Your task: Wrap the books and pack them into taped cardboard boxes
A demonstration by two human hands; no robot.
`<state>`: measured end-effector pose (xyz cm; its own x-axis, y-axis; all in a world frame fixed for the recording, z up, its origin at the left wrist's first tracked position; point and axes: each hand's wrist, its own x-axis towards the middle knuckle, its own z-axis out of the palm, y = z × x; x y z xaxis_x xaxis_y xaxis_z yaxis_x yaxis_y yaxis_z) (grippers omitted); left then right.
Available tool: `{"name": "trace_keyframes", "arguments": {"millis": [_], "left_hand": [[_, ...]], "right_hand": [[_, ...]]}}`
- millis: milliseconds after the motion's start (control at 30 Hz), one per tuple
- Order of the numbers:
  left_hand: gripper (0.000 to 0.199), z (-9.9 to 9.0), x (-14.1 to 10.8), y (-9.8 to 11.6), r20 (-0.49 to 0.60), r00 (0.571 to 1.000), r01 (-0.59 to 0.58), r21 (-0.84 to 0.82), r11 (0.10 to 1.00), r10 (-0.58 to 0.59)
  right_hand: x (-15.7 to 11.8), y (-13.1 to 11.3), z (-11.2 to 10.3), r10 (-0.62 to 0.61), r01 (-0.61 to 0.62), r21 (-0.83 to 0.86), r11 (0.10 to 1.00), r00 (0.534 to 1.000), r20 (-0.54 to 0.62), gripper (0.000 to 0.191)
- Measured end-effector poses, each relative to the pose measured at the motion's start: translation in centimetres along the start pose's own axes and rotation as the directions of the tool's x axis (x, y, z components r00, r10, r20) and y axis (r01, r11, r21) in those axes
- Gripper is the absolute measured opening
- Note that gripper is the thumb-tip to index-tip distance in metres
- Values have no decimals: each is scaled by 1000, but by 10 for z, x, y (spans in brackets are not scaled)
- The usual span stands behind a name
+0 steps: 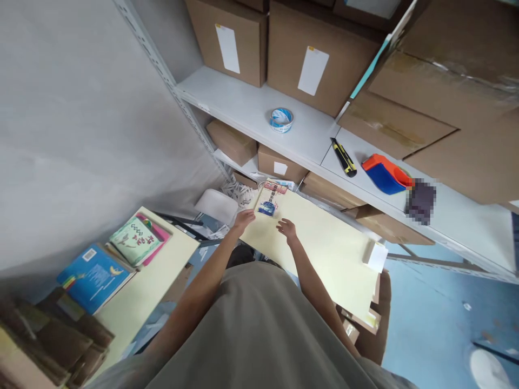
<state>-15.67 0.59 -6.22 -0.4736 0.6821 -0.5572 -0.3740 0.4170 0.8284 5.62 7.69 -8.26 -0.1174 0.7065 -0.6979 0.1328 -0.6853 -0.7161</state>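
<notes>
A book (265, 198) with a pale cover, dark vertical lettering and a blue picture lies at the far left end of the cream table. At its lower left corner is my left hand (244, 219), fingers close together and pinched on the edge. My right hand (287, 228) hovers just off the lower right corner, its fingers apart and nothing in them.
The cream table (320, 243) carries a white box (375, 256) at its right end. A shelf above holds a tape roll (281, 120), a utility knife (344, 158) and cartons (316, 59). More books (99, 274) lie on a side table at left.
</notes>
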Motion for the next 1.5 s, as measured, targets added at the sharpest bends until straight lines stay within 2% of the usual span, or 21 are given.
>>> {"name": "trace_keyframes", "arguments": {"millis": [133,233,333,467,567,667,767,867,933,967,1000,1067,1133,1167,1200,1233,1267,1300,1367,1433,1500], "left_hand": [[52,-43,-59,-23,-172,981,73,-83,994,-87],[57,-80,-111,-38,-289,950,90,-115,989,-120],[56,-112,-154,-47,-382,916,66,-165,984,-126],[56,-144,-180,-41,-497,864,-69,-282,957,-85],[61,-163,-187,-25,-504,863,-226,-359,905,16],[60,-187,-199,-12,-496,863,-301,-360,883,92],[62,-228,-225,-10,-502,855,-342,-351,872,133],[71,-288,-269,-22,-545,817,-438,-376,816,188],[74,-335,-306,-36,-618,748,-532,-343,774,241],[74,-360,-327,-44,-665,696,-577,-293,762,271],[73,-384,-348,-53,-716,630,-611,-220,760,300],[68,-431,-391,-74,-816,463,-623,-22,782,346],[62,-474,-432,-98,-879,281,-519,197,832,384],[61,-492,-452,-111,-888,208,-422,298,856,411],[63,-509,-469,-124,-881,164,-302,383,873,444],[67,-523,-484,-136,-864,162,-175,451,875,477],[72,-536,-496,-148,-841,197,-59,503,862,504],[78,-546,-505,-160,-815,255,31,544,838,520],[82,-559,-515,-178,-767,369,124,600,790,525],[74,-566,-520,-190,-731,424,139,636,759,534],[61,-569,-524,-195,-712,427,117,655,746,558]], "right_hand": [[-7,17,12,-22,33,-77,996,991,134,28],[-12,24,39,-34,72,-129,989,961,275,29],[-23,27,67,-28,114,-178,977,906,422,31],[-47,32,93,-19,175,-231,957,834,552,36],[-73,39,108,-48,235,-243,941,805,591,45],[-104,51,129,-89,297,-246,923,784,614,56],[-142,64,168,-75,356,-285,890,731,678,63],[-190,80,225,-63,426,-294,856,651,757,62],[-228,94,267,-52,473,-289,832,585,809,59],[-248,102,288,-42,498,-287,818,549,835,57],[-269,111,308,-29,524,-284,803,510,860,54],[-311,131,344,13,570,-279,773,425,905,49],[-350,152,375,68,600,-273,752,341,938,44],[-367,163,389,97,611,-270,744,301,949,42],[-383,174,403,125,621,-266,737,262,957,41],[-397,186,416,148,630,-260,732,224,963,40],[-409,198,429,167,639,-248,728,186,968,38],[-419,210,441,181,646,-234,726,148,972,36],[-433,235,465,201,669,-214,711,98,975,31],[-442,257,486,209,727,-220,651,107,972,25],[-449,277,500,222,800,-259,541,161,962,18]]}}
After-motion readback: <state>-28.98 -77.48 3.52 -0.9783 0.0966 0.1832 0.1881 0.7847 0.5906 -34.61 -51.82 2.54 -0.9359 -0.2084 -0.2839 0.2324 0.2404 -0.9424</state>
